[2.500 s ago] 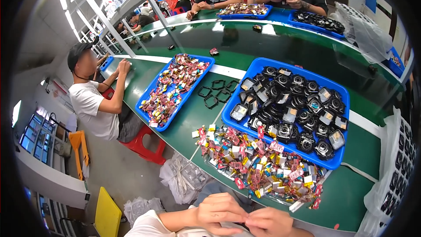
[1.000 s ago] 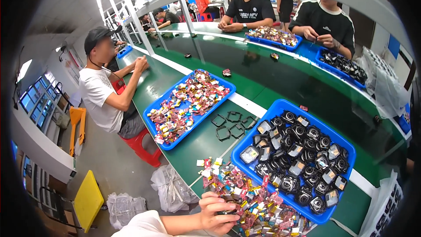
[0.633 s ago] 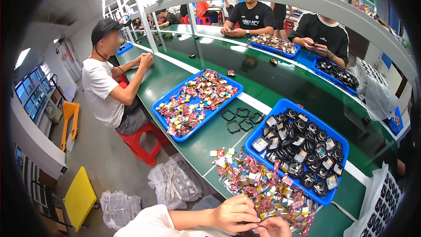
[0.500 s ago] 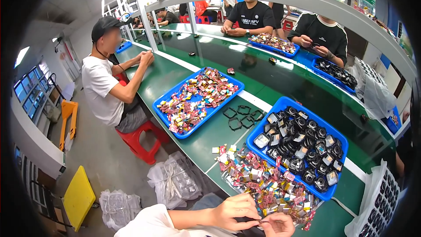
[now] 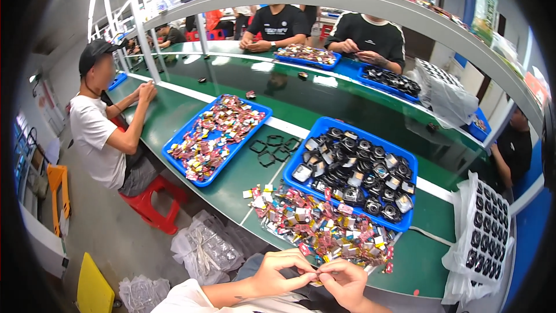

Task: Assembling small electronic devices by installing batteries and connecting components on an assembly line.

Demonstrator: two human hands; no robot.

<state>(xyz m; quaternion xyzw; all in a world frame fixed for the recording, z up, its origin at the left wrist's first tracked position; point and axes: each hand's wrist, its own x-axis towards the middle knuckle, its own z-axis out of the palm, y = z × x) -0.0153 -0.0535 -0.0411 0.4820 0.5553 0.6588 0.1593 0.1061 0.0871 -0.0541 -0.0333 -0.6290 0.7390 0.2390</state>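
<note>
In front of me, both hands meet at the near edge of the green bench, fingertips together. My left hand (image 5: 279, 272) pinches a small dark piece between thumb and fingers. My right hand (image 5: 344, 281) closes on the same spot from the other side. Fingers cover most of the piece, so its kind is unclear. Just beyond lies a loose heap of small red, yellow and silver electronic parts (image 5: 324, 226). Behind the heap stands a blue tray (image 5: 414, 169) full of black watch-like cases (image 5: 364, 165), some with pale square faces.
Another blue tray (image 5: 215, 134) of small parts stands to the left. Black frames (image 5: 273, 149) lie between the trays. White packing with black pieces (image 5: 483, 235) is at the right. A person in white (image 5: 95, 119) sits left on a red stool (image 5: 152, 204); others work across the bench.
The view has swung to the right, so the bench sits further left. My hands have come closer together, and more of my right hand shows.
</note>
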